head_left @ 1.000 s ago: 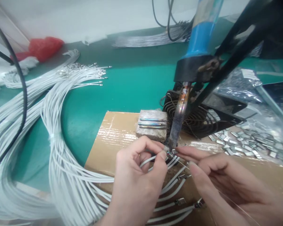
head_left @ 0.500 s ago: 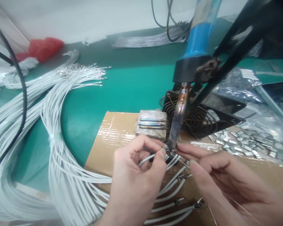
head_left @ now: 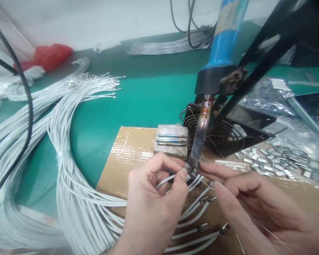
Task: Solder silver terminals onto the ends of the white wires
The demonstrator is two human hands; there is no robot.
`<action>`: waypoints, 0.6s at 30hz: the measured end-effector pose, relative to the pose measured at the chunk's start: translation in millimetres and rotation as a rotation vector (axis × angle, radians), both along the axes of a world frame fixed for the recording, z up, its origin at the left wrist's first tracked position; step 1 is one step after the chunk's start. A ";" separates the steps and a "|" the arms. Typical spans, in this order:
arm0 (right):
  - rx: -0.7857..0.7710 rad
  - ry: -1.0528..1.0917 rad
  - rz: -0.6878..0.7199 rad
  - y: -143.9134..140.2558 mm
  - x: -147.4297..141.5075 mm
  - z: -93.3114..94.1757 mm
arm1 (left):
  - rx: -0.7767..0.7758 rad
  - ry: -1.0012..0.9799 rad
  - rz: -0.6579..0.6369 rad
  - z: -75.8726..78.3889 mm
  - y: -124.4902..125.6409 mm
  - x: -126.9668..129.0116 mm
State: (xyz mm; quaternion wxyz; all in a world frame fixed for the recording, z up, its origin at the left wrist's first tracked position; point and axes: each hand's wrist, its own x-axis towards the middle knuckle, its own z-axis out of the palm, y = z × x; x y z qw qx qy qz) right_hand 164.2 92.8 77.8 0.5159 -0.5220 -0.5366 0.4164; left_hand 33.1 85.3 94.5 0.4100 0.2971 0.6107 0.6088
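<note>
Head view was taken over a green desk [head_left: 149, 95]. A white wire [head_left: 167, 180] was pinched in the grip of the left hand [head_left: 154, 198], thumb and forefinger closed on it, its end held at the tip of the soldering iron [head_left: 199, 141]. A thin solder strand [head_left: 206, 184] was held between the closed fingers of the right hand [head_left: 250, 202], just beside that tip. Both hands were kept above a cardboard sheet [head_left: 127, 152]. A wire bundle [head_left: 69, 170] lay to the left, metal clips [head_left: 276, 164] to the right, a fan [head_left: 223, 132] behind the iron.
</note>
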 end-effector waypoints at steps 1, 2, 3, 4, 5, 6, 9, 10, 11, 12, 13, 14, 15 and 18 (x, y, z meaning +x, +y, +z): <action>0.030 -0.009 0.023 1.9 2.4 -1.8 | 0.001 0.006 0.000 -1.3 -0.7 0.2; 0.061 -0.020 0.055 4.0 5.2 -3.8 | 0.001 0.009 -0.002 -2.1 -1.5 0.5; 0.088 -0.033 0.092 5.9 8.2 -5.8 | -0.003 0.011 -0.003 -2.5 -2.2 0.8; 0.108 -0.046 0.125 7.6 11.2 -7.6 | -0.005 0.015 -0.001 -2.7 -2.8 0.9; 0.123 -0.060 0.156 8.8 13.8 -9.1 | -0.008 0.019 0.003 -2.6 -3.2 0.9; 0.133 -0.075 0.175 9.6 15.8 -10.0 | -0.009 0.025 0.006 -2.3 -3.4 0.8; 0.143 -0.089 0.163 9.7 17.4 -10.4 | -0.012 0.046 0.013 0.9 -2.7 0.4; 0.146 -0.086 0.154 9.2 16.8 -10.0 | -0.015 0.049 0.013 2.9 -2.4 0.6; 0.143 -0.080 0.146 8.6 15.7 -9.3 | -0.029 0.050 0.015 5.2 -2.1 1.0; 0.132 -0.072 0.135 7.8 14.4 -8.6 | -0.049 0.048 0.019 7.8 -1.9 1.6; 0.125 -0.066 0.136 6.9 13.1 -7.9 | -0.072 0.043 0.024 10.2 -1.8 2.2; 0.115 -0.064 0.133 5.7 11.7 -7.3 | -0.094 0.037 0.028 12.3 -1.9 2.9; 0.092 -0.062 0.117 4.4 10.5 -6.8 | -0.115 0.030 0.031 13.8 -2.0 3.5; 0.022 -0.060 0.046 1.5 8.8 -7.1 | -0.108 0.025 0.022 14.3 -2.3 4.0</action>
